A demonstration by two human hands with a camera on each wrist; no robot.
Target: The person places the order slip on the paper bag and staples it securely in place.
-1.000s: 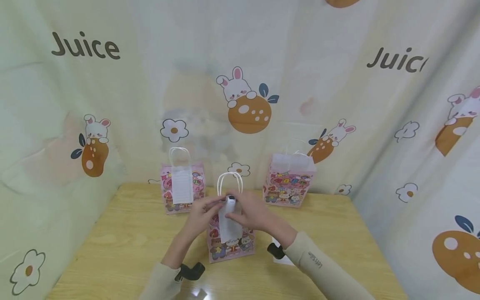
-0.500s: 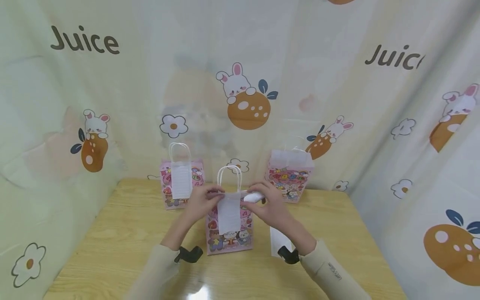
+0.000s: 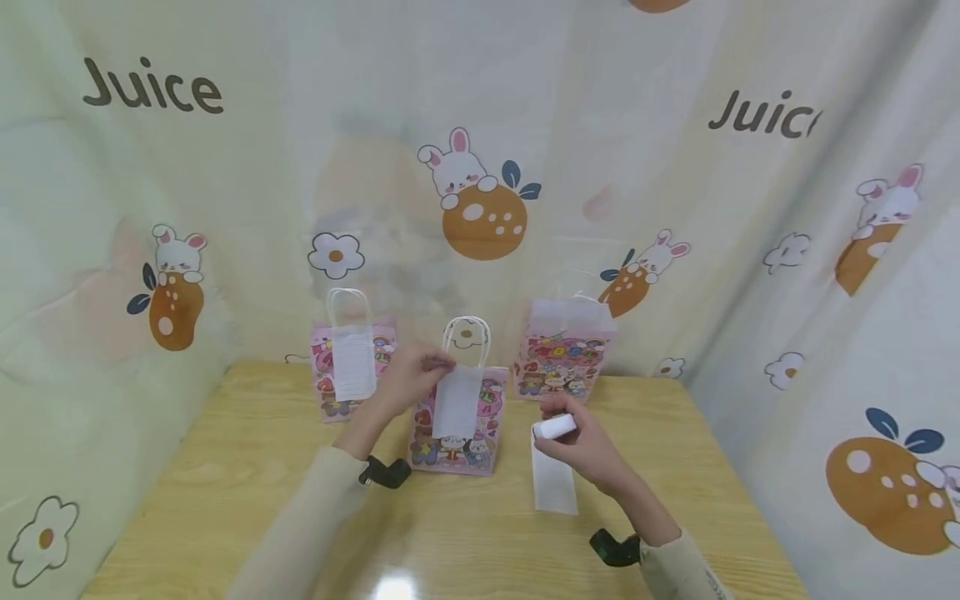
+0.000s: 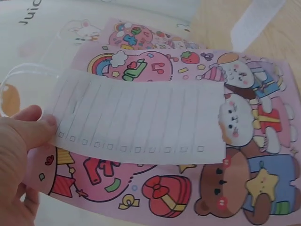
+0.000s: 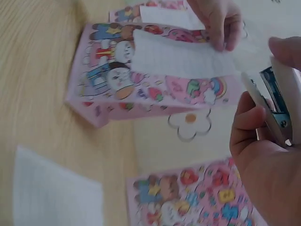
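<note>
I count three pink cartoon-printed paper bags standing on the bench [image 3: 465,533]: the front bag [image 3: 453,454], the back left bag [image 3: 324,375] and the back right bag [image 3: 562,358]. From my cameras I cannot see inside any of them, so I cannot tell what they contain.

I count three white paper slips: the front slip [image 3: 457,404] lies against the front bag's face, the second slip [image 3: 354,364] against the back left bag, and the loose slip [image 3: 553,479] lies on the bench.

My left hand [image 3: 408,379] pinches the front bag's top edge beside the front slip, thumb against finger, as it did half a second ago. My right hand [image 3: 588,446], then up at that edge, is now well off to the right near the loose slip, its fingers curled round the one stapler [image 3: 555,427], whose jaws stand apart.
</note>
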